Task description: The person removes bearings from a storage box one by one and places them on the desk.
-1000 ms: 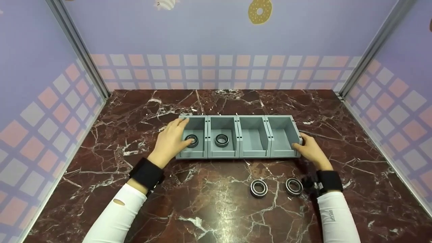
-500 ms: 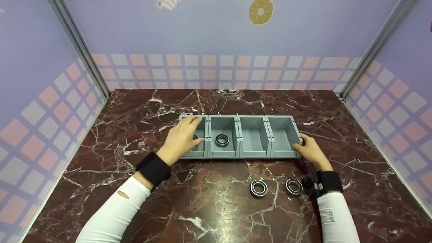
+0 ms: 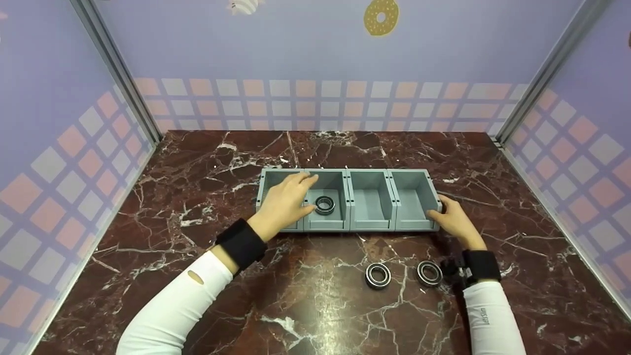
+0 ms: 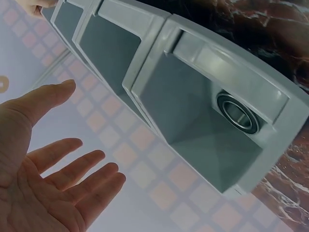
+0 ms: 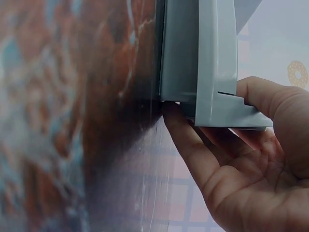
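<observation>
A joined row of grey plastic storage bins (image 3: 368,204) stands on the table. My left hand (image 3: 286,203) hovers over the two leftmost bins, fingers spread and thumb apart, holding nothing. One ball bearing (image 3: 318,207) lies in the second bin. Another bearing (image 4: 224,103) shows inside the end bin in the left wrist view; my hand hides it in the head view. At the row's right end, my right hand (image 3: 456,223) grips the last bin's side wall, thumb over its edge and fingers outside and underneath, as the right wrist view shows.
Two more bearings lie on the dark red marbled table in front of the bins, a left one (image 3: 378,285) and a right one (image 3: 429,283) close to the right wrist strap (image 3: 482,265). Patterned panels (image 3: 315,49) enclose the back and sides.
My left hand has moved rightward from the outer left side of the row to above the first two bins, covering the first bin's bearing. The right hand and bins stay put.
</observation>
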